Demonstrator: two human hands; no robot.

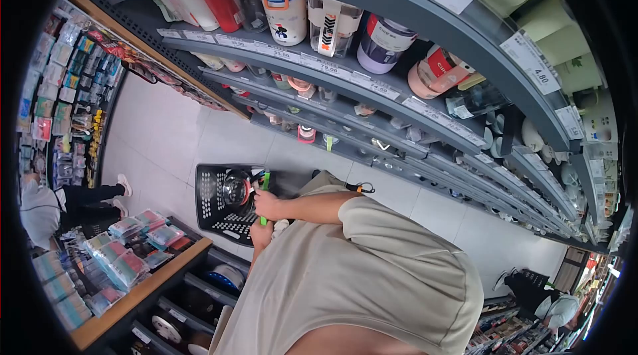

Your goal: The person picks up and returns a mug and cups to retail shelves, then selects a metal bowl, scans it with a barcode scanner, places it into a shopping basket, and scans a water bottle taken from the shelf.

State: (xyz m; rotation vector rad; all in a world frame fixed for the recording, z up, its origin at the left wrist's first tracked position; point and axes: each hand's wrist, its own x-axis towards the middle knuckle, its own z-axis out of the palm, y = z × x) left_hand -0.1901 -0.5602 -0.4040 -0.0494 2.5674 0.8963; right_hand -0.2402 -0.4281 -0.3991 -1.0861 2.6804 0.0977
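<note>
A black perforated shopping basket (205, 203) hangs in front of my body, with a bright green handle (267, 178). My right hand (268, 205) is closed around the middle of that handle. My left hand (261, 233) is just below it, closed at the handle's lower end; its fingers are partly hidden. In the basket lies a round, clear glass vessel (236, 189) with a red part, beside smaller items I cannot make out. A small whitish thing (281, 227) shows next to my left hand; I cannot tell what it is.
Grey shelves (372, 86) carry tumblers, including a white bottle (286, 19) and a purple jar (385, 42). Packets lie on a wood-edged display (143, 295). One person (50, 205) stands at left, another (541, 298) at lower right. Pale floor tiles (159, 129) run between.
</note>
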